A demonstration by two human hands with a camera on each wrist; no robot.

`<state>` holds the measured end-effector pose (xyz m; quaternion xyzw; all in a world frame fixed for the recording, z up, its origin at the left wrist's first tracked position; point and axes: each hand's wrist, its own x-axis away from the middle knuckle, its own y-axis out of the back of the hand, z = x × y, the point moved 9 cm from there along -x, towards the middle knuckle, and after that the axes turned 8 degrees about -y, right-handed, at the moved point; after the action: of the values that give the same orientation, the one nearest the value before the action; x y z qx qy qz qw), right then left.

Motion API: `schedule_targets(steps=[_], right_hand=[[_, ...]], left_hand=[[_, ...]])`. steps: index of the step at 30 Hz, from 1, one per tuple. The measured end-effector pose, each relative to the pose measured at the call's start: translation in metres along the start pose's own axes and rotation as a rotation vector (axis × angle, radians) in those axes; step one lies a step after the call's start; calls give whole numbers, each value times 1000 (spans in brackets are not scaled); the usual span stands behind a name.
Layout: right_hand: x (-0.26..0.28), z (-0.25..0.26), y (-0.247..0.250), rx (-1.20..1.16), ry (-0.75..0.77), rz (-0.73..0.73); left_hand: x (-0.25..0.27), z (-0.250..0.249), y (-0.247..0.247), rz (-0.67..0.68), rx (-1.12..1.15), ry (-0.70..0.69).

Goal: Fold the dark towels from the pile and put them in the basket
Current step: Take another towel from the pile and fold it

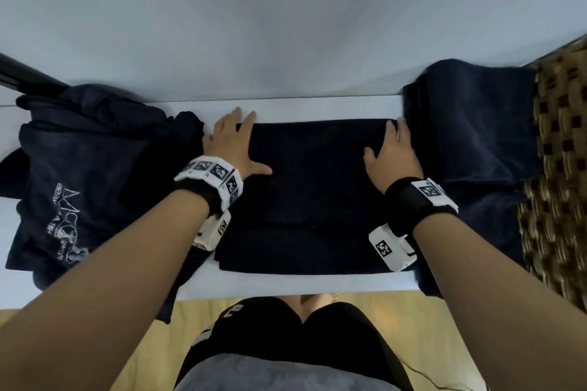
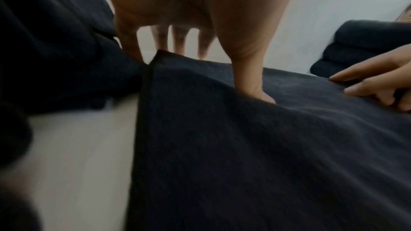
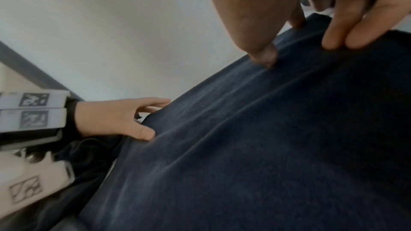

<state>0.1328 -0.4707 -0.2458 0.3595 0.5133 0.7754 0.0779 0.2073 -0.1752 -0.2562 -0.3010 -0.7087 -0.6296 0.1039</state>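
A navy towel (image 1: 305, 194) is laid flat, folded into a rectangle, at the middle of the table (image 1: 317, 108). The crumpled pile (image 1: 89, 168) is heaped at the left edge. Folded towels (image 1: 470, 124) are stacked at the right edge, against the woven basket (image 1: 559, 168).

Underneath everything, a white surface (image 1: 317, 108), flat and matte, meeting a pale grey wall (image 1: 286, 25) at its far edge. At the far left, a dark bar (image 1: 28, 74) slanting along that wall. Below the near edge, a yellowish wooden floor (image 1: 190, 327), with bare feet (image 1: 317, 298) on it. Nearest the camera, black shorts (image 1: 270, 327) with a white side stripe, and a grey shirt (image 1: 254, 374).
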Motion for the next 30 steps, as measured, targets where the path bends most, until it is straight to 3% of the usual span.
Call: schedule_targets(steps=[3,6,8,13,20,25,28,30], right_hand=[[0,16,10,147,111,-91],[-12,31,8,268,211,5],[-21,34,9,250,212,62],[-22,33,21,319,191,-2],[-17,6,39,104,69,11],[5,8,53,11,78,-142],[40,21,50,-11,228,-239],[62,27,23,-52,337,-60]], left_hand=[[-14,12,21,-34,58,15],[-25,22,29,14,118,22],[-27,22,30,27,177,18],[-17,24,23,-7,245,-1],[10,42,28,-271,357,110],[26,48,40,-409,335,134],[49,19,45,-461,163,-12],[63,-10,23,-312,239,-175]])
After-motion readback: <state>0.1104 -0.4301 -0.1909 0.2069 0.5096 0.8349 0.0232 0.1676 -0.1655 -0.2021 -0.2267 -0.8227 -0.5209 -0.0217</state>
